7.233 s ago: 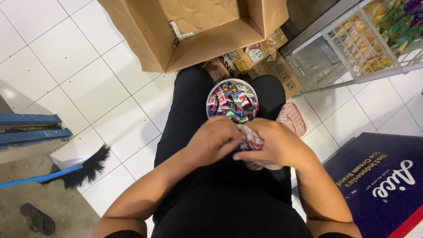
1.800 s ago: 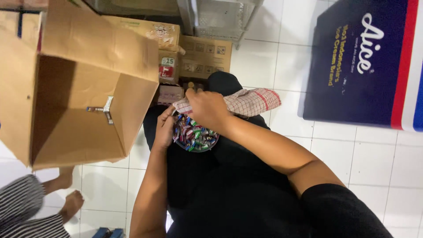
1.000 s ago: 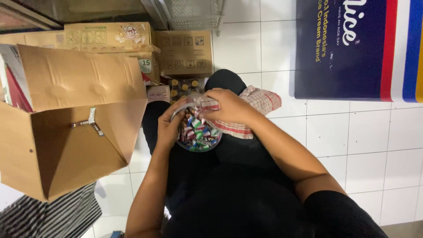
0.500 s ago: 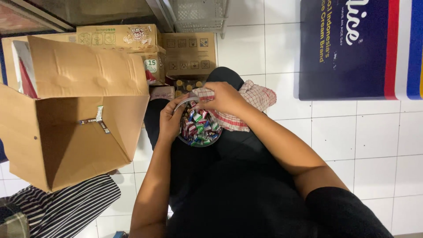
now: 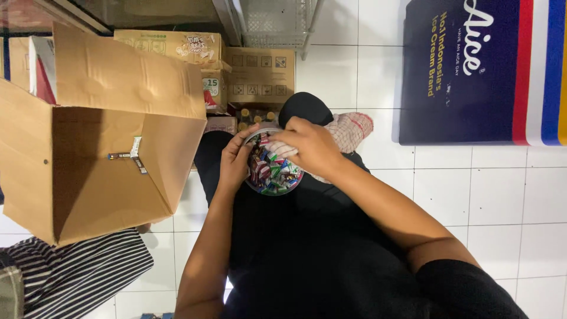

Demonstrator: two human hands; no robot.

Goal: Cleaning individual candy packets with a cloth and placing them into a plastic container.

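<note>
A round clear jar [image 5: 273, 171] full of colourful wrapped candies rests on my lap, on black trousers. My left hand [image 5: 234, 160] grips the jar's left side. My right hand [image 5: 309, 147] lies over the jar's upper rim, closed on a red-and-white checked cloth [image 5: 348, 130] that trails off to the right over my knee. The cloth presses against the jar's rim under my fingers.
A large open cardboard box [image 5: 88, 136] stands at my left. Smaller printed cartons [image 5: 260, 74] are stacked ahead by a metal wire rack [image 5: 274, 23]. A dark blue freezer cabinet [image 5: 478, 71] stands at the right. A person in striped clothing [image 5: 71, 277] sits at the lower left on white floor tiles.
The view has swung from right to left since the earliest frame. Over the last second my right hand slid the cloth along the jar's rim while my left hand kept hold of the jar.
</note>
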